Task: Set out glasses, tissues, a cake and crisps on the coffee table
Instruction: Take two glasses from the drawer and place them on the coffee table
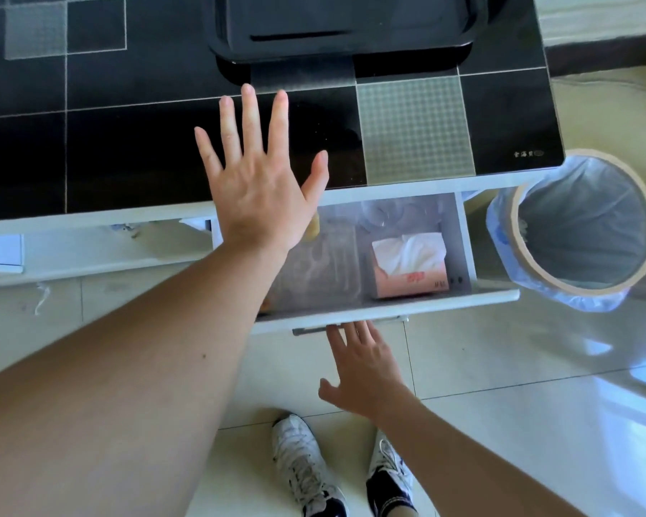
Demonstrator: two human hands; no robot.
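A white drawer [388,305] under the black glass coffee table [127,151] stands pulled out. Inside it at the right lies a pink pack of tissues [409,264] with white tissue showing on top. Clear glasses [385,214] sit blurred at the drawer's back. Something yellowish [313,229] peeks out beside my left hand; I cannot tell what it is. My left hand [258,173] is spread flat over the table's front edge, holding nothing. My right hand [362,367] is open, its fingertips at the drawer's metal handle [310,331].
A dark tray [351,31] rests on the table's far side. A round bin [582,225] with a blue liner stands on the tiled floor right of the drawer. My two white shoes [336,464] are below the drawer.
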